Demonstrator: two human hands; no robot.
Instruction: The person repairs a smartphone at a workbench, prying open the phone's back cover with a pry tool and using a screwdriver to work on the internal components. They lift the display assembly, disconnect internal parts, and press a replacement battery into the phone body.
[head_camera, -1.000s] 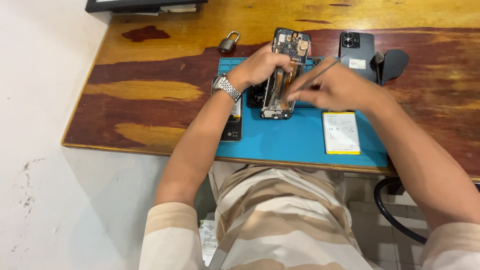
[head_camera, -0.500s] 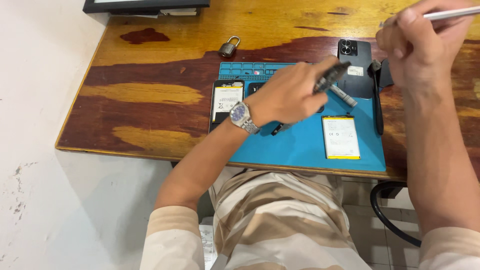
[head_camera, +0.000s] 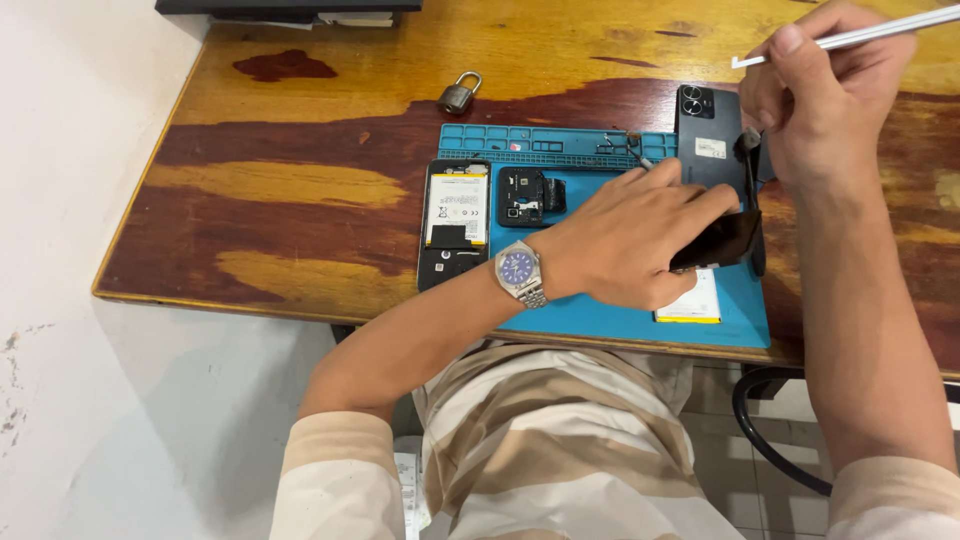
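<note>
A dark phone panel (head_camera: 722, 243) sits tilted on the blue mat (head_camera: 600, 320) at the counter's (head_camera: 300, 190) right, gripped by the left hand (head_camera: 630, 240); the right hand (head_camera: 825, 95), raised above and behind, clasps metal tweezers (head_camera: 850, 40) lying left-to-right.

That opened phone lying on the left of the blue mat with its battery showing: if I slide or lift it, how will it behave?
The opened phone lies flat, so it will probably slide rather than tip or roll. It looks like a rigid slab, likely stiff when lifted. Its battery and inner parts are exposed, so treat it as fragile; grip the edges.
</note>
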